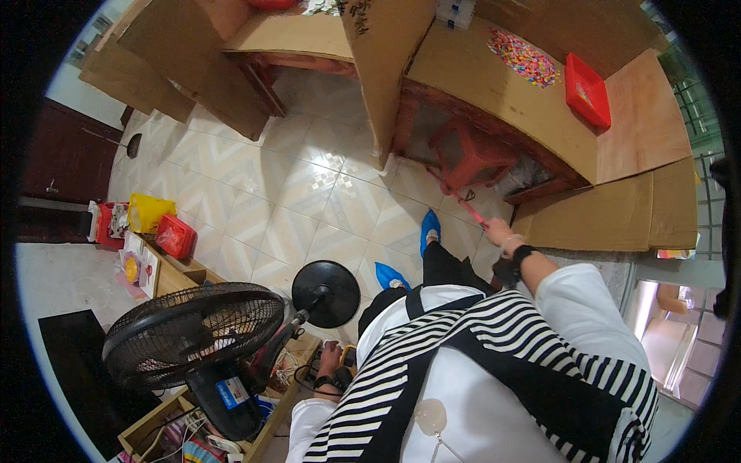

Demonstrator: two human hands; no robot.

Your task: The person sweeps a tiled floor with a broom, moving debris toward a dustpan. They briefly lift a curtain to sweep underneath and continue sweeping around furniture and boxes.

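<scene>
My right hand (pixel 501 232) is closed around a long pinkish-red handle (pixel 473 212), which reaches down under the cardboard-covered table (pixel 480 81) beside a red plastic stool (pixel 472 153). What the far end of the handle joins is hard to tell. Low in the view, my left hand (pixel 330 354) hangs beside my hip, near an open wooden drawer or box with cables (pixel 283 370); whether it holds anything is unclear. Blue shoe covers (pixel 429 226) are on my feet.
A black standing fan (pixel 197 335) with a round base (pixel 326 293) stands at the left. Colourful small pieces (pixel 524 57) and a red tray (pixel 586 92) lie on the table. Cardboard partitions (pixel 382 69) rise ahead. Red and yellow containers (pixel 151 213) stand at the left wall.
</scene>
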